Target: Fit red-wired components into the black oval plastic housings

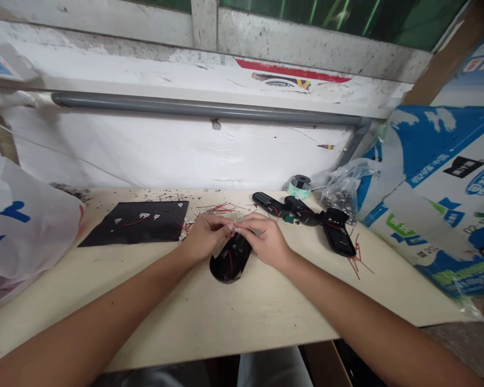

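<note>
I've L hand [207, 232] & R hand [268, 240] pinched nr-closed on a tiny silvery pc [235, 227] abv a black oblong plastic shell [237, 256]; pc may drop if pinch slips.

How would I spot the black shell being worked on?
On the pale tabletop, find where the left hand and right hand meet. The black shell extends just below them in view, a red wire inside. Unlike the similar shells farther right, this one sits at the hands.
</note>
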Demonstrator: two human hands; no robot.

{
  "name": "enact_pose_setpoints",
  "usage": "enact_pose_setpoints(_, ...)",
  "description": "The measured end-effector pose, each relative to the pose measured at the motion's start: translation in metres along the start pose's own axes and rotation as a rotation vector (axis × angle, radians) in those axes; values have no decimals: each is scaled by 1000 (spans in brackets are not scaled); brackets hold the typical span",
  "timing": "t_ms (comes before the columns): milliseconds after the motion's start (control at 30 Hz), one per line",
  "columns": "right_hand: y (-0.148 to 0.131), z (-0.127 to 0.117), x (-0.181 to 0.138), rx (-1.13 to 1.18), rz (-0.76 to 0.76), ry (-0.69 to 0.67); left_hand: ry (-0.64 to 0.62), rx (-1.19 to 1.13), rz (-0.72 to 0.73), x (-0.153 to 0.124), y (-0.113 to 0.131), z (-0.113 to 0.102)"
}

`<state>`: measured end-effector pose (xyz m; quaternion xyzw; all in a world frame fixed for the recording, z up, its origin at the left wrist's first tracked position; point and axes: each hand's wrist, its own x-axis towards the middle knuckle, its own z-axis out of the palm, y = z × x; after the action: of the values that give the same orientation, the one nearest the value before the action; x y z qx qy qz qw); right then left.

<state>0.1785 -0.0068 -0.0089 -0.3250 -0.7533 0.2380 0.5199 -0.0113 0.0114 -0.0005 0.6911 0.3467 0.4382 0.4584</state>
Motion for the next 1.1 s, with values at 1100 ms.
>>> enact_pose_setpoints(1100,-6,-12,7,-138,-39,-45,54,-110,-89,-1,8,3)
